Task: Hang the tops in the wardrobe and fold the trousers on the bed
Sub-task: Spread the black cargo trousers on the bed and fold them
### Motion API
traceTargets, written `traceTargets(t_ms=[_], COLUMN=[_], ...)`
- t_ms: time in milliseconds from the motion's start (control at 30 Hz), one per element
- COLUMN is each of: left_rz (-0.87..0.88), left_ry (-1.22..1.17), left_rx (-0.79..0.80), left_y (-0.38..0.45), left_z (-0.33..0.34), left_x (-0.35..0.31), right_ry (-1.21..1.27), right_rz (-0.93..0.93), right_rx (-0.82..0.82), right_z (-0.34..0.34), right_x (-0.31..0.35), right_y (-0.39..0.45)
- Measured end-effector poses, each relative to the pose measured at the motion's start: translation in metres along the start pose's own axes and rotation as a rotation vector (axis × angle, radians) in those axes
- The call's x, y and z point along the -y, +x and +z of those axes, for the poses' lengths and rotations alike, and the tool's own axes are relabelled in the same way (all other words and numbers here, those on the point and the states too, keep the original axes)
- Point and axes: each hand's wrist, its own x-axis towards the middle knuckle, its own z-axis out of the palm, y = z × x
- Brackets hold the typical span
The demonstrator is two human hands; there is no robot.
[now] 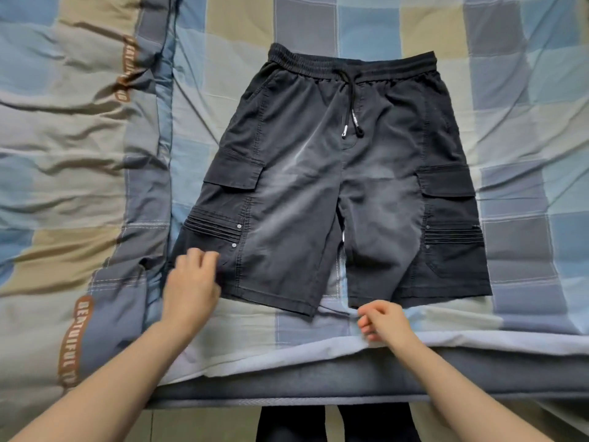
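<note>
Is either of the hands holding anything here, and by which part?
Left hand rests on the shorts at the leg's outer hem corner; a grip cannot be told. Right hand holds nothing.

dark cargo shorts [331, 186] flat on bed [526, 90]
</note>
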Motion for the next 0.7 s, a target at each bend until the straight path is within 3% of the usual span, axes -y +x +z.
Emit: traceTargets(t_ms=[133, 233, 300, 433, 533, 633, 700], left_rz=[0.071, -0.074, -0.214, -0.446, -0.514, -0.559, -0.590], left_ry=[-0.322, -0.598, -0.761, -0.917, -0.930, -1.130, -1.091], left_rx=[0.206, 0.292, 0.340, 0.367, 0.322, 0.314, 0.277], left_y=[0.002, 0.003, 0.004, 0.004, -0.001, -0.017, -0.030], left_z=[0.032, 0.055, 0.066, 0.082, 0.086, 0.082, 0.074], left_x=[-0.095, -0.161, -0.196, -0.245, -0.254, -0.249, -0.245], right_ry=[-0.053, -0.167, -0.199, -0.311, -0.442, -0.286, -0.073], right_rz=[-0.112, -0.112, -0.084, 0.004, -0.103, -0.228, -0.234], right_rx=[-0.312, -0.598, -0.671, -0.549, -0.361, -0.227, -0.189], right_z=[-0.080, -0.138, -0.167, -0.214, -0.234, -0.249, -0.261], right_x=[0.000, 0.001, 0.006, 0.012, 0.017, 0.010, -0.003], right_y=[0.027, 0.056, 0.072, 0.094, 0.100, 0.093, 0.083])
